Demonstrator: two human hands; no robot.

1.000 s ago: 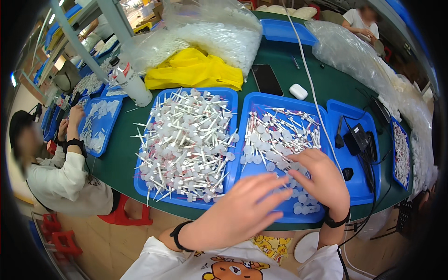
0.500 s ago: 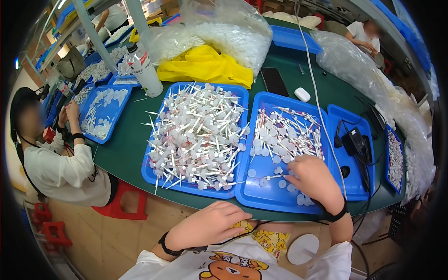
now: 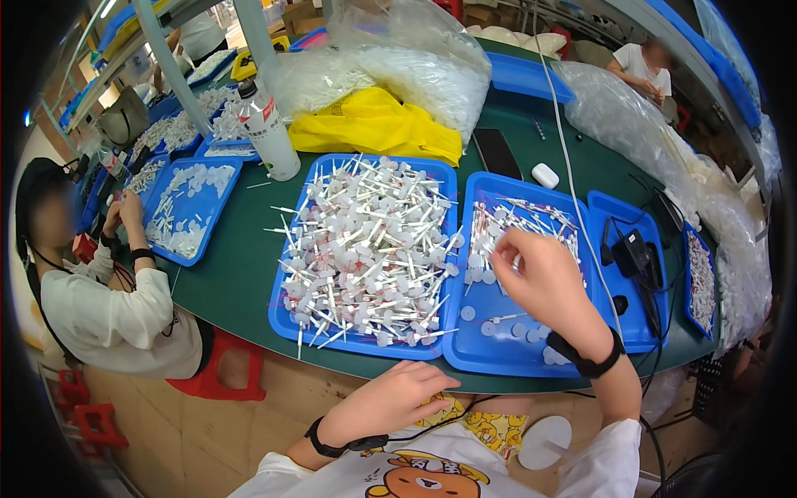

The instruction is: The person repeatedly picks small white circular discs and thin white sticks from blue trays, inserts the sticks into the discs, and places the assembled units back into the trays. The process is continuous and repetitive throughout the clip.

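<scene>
My right hand [image 3: 544, 278] is above the blue tray [image 3: 473, 355] in the middle right, its fingers curled into a pinch. Whatever they hold, if anything, is too small to make out. Beneath it lie white sticks with thin red wires [image 3: 531, 217] and pale round discs [image 3: 520, 330]. One white stick [image 3: 505, 318] rests alone on the tray floor. My left hand [image 3: 394, 402] is at the table's front edge, fingers loosely stretched and apart, with nothing in them. Closest to it is another blue tray [image 3: 374, 353], heaped with similar disc-ended sticks [image 3: 369, 249].
At the right, a blue tray [image 3: 602, 249] holds a black adapter [image 3: 633, 253] and cables. A phone [image 3: 496, 153], a white case [image 3: 545, 175], a bottle [image 3: 270, 137] and a yellow bag [image 3: 378, 124] lie behind. A white cord [image 3: 564, 149] crosses the trays. A co-worker [image 3: 108, 290] sits left.
My right hand has risen from the tray floor, away from me, over the pile of sticks. My left hand stays near the table edge. The view has shifted slightly.
</scene>
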